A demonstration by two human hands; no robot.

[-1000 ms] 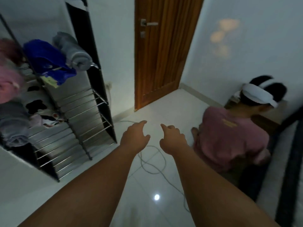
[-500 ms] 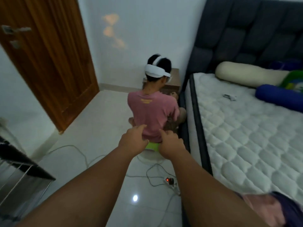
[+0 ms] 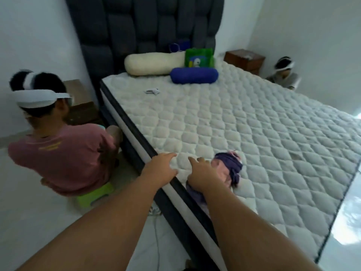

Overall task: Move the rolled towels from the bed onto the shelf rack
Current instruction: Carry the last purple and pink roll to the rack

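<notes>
A rolled pink and purple towel (image 3: 227, 169) lies on the quilted white mattress (image 3: 254, 133) near its left edge. My right hand (image 3: 203, 176) hovers over the near end of that towel, fingers apart, holding nothing. To its left, my left hand (image 3: 161, 167) is over the mattress edge, open and empty. Part of the towel is hidden under my right hand and forearm. The shelf rack is out of view.
A person in a pink shirt (image 3: 62, 153) sits on a green stool (image 3: 93, 196) on the floor left of the bed. A cream bolster (image 3: 152, 64), a blue bolster (image 3: 193, 75) and a green bag (image 3: 199, 57) lie by the headboard. A cable (image 3: 156, 241) runs along the floor.
My view has swung right from the shelf rack and door to the bed. Both empty hands have come from over the floor to the mattress edge, the right one now over the towel.
</notes>
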